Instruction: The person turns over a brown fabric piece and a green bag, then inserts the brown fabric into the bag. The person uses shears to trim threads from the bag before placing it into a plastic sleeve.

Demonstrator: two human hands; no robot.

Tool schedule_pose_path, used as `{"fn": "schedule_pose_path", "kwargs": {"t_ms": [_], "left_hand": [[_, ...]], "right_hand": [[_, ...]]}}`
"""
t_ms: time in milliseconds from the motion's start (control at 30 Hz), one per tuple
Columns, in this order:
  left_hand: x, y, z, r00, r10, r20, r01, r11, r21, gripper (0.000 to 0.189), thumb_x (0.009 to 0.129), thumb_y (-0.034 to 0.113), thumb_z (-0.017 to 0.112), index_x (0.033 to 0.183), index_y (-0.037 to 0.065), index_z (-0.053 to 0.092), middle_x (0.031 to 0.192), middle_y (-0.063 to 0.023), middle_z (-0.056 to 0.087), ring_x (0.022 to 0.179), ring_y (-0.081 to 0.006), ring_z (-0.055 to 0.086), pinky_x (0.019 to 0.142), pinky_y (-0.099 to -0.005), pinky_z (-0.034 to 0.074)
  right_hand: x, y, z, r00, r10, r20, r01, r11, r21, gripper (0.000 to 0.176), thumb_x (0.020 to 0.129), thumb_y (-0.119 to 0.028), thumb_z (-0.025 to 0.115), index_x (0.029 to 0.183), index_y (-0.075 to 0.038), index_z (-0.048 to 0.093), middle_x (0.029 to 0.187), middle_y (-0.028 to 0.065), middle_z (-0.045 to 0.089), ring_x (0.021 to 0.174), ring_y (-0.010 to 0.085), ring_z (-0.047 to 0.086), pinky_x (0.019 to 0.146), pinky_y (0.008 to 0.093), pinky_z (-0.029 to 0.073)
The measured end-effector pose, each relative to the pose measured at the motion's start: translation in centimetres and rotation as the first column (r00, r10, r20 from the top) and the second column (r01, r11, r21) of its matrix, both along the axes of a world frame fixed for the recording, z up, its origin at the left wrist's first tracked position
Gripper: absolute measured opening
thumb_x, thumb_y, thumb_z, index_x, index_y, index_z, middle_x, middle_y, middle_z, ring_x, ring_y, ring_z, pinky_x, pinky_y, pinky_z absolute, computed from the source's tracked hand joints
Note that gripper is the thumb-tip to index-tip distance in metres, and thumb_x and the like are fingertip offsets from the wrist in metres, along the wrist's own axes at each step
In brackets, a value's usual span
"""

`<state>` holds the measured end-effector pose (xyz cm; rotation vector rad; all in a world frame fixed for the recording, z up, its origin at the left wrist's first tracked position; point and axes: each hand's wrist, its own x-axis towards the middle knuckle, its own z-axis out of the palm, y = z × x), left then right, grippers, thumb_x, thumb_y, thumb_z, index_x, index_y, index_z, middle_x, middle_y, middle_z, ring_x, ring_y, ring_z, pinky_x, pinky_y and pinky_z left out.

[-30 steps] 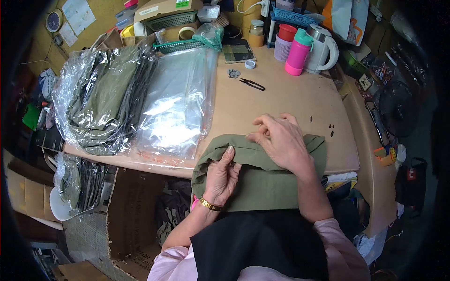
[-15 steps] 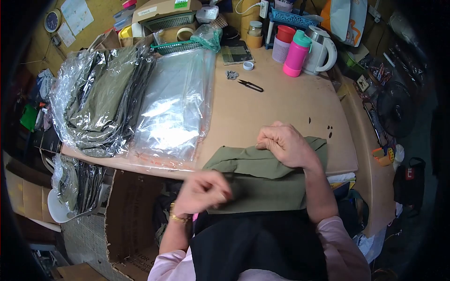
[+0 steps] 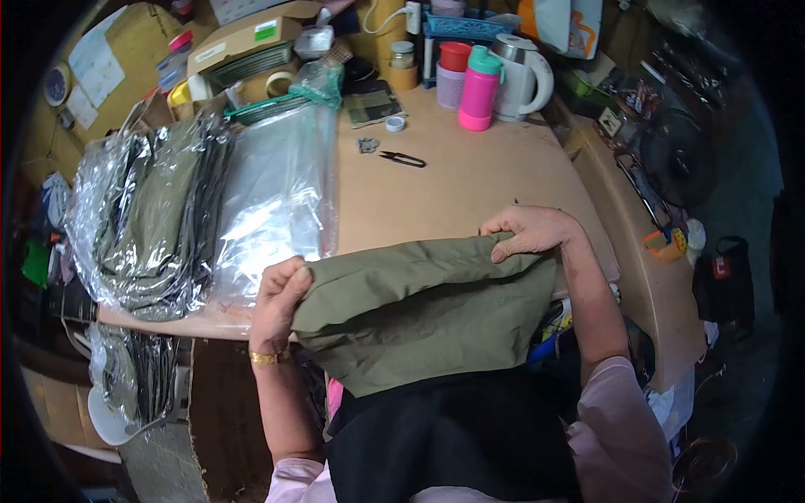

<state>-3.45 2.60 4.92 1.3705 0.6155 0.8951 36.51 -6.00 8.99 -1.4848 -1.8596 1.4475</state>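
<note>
An olive-green piece of fabric [image 3: 444, 314], which looks like a garment part, is stretched between my two hands over the table's front edge. My left hand [image 3: 282, 298] pinches its left upper corner, thumb on top. At the upper right edge, my right hand [image 3: 532, 233] grips the cloth with its thumb in front and fingers behind. A fold sags along the middle, and the lower part hangs down to the black apron [image 3: 453, 436]. Beyond the cloth, thread snips [image 3: 402, 158] lie on the table beside a small grey scrap [image 3: 368, 145].
Plastic-wrapped olive garments [image 3: 155, 210] are stacked at the left, beside a pile of clear plastic bags [image 3: 272, 184]. A pink bottle [image 3: 477, 96] and a kettle [image 3: 521, 80] stand at the back of the table [image 3: 470, 180]. A cardboard box [image 3: 222, 411] sits below the left edge.
My left hand has gone from blurred and free to gripping the cloth's left corner. The fabric, lying folded before, is now lifted and spread. The camera view has shifted to the right.
</note>
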Motion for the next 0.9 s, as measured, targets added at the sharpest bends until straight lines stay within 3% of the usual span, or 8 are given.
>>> {"fn": "schedule_pose_path", "kwargs": {"t_ms": [200,267,333,367,433,533,667,900], "left_hand": [[-2.4,3.0,-1.6,0.989,-0.127,-0.083,0.111,0.979,-0.17,0.029,0.1,0.022,0.063,0.074,0.01,0.056,0.066,0.0078,0.049,0.061,-0.0032,0.039,0.054,-0.0235,0.03],[-4.2,9.5,-7.1,0.955,0.052,-0.293,0.006,0.981,0.193,0.021,0.099,0.021,0.064,0.084,0.007,0.063,0.076,0.0048,0.059,0.07,-0.0054,0.05,0.061,-0.0233,0.039],[-1.8,10.6,0.1,0.985,0.159,-0.065,-0.158,0.987,0.017,0.021,0.101,0.018,0.06,0.11,0.0,0.067,0.101,-0.0014,0.068,0.09,-0.0094,0.062,0.081,-0.023,0.047],[0.8,11.0,4.0,0.985,0.144,-0.092,-0.128,0.979,0.156,0.028,0.102,0.021,0.059,0.118,-0.001,0.065,0.105,-0.0032,0.068,0.096,-0.0099,0.061,0.086,-0.0245,0.047],[3.1,13.1,6.1,0.881,0.474,-0.005,-0.393,0.737,0.55,0.028,0.103,0.02,0.06,0.12,-0.001,0.066,0.112,-0.005,0.068,0.103,-0.0111,0.06,0.095,-0.0259,0.046],[1.9,9.8,8.3,0.939,0.303,-0.162,-0.176,0.829,0.532,0.028,0.1,0.017,0.062,0.121,-0.001,0.064,0.116,-0.0061,0.068,0.107,-0.0135,0.06,0.099,-0.0294,0.045],[-0.3,2.7,5.1,0.749,0.079,-0.658,0.436,0.69,0.578,0.093,0.058,0.042,0.092,0.134,0.003,0.057,0.126,-0.0171,0.063,0.123,-0.0332,0.057,0.108,-0.0433,0.04],[-1.8,2.2,-1.6,0.687,0.333,-0.645,0.159,0.798,0.582,0.041,0.064,0.011,0.086,0.101,0.001,0.071,0.091,-0.013,0.068,0.09,-0.0304,0.062,0.088,-0.0388,0.047]], "right_hand": [[6.2,-1.2,-3.5,0.951,-0.173,-0.257,0.17,0.985,-0.036,0.022,0.1,-0.023,0.063,0.103,-0.002,0.069,0.092,-0.0035,0.067,0.085,0.004,0.058,0.075,0.0238,0.048],[6.5,-0.4,-3.3,0.916,-0.229,-0.331,0.301,0.935,0.187,0.022,0.1,-0.022,0.062,0.109,-0.003,0.069,0.094,-0.0026,0.068,0.088,0.0035,0.059,0.08,0.0221,0.048],[6.1,2.7,-0.7,0.806,-0.349,-0.478,0.517,0.808,0.282,0.021,0.1,-0.021,0.062,0.108,-0.003,0.068,0.098,-0.0006,0.069,0.09,0.0054,0.061,0.083,0.024,0.049],[6.0,4.6,1.4,0.714,-0.403,-0.573,0.608,0.762,0.223,0.02,0.1,-0.022,0.062,0.105,-0.003,0.067,0.101,0.0005,0.068,0.091,0.0069,0.061,0.083,0.0262,0.05],[6.5,8.0,3.0,0.662,-0.632,-0.403,0.679,0.277,0.68,0.019,0.099,-0.018,0.062,0.106,-0.001,0.066,0.1,0.0017,0.069,0.091,0.0105,0.063,0.085,0.027,0.05],[7.3,6.4,3.9,0.756,-0.507,-0.414,0.627,0.378,0.681,0.017,0.101,-0.02,0.061,0.104,-0.003,0.066,0.098,-0.0008,0.064,0.09,0.0094,0.059,0.085,0.0244,0.047],[2.9,-2.6,1.8,0.96,-0.252,0.12,0.11,0.737,0.667,0.038,0.074,-0.018,0.084,0.101,-0.005,0.06,0.094,0.0016,0.058,0.098,0.017,0.057,0.092,0.0318,0.045],[0.9,-4.7,-5.0,0.858,-0.467,0.216,0.246,0.741,0.625,0.049,0.066,-0.009,0.085,0.107,-0.005,0.058,0.101,0.0102,0.061,0.099,0.0293,0.06,0.09,0.0373,0.045]]}}
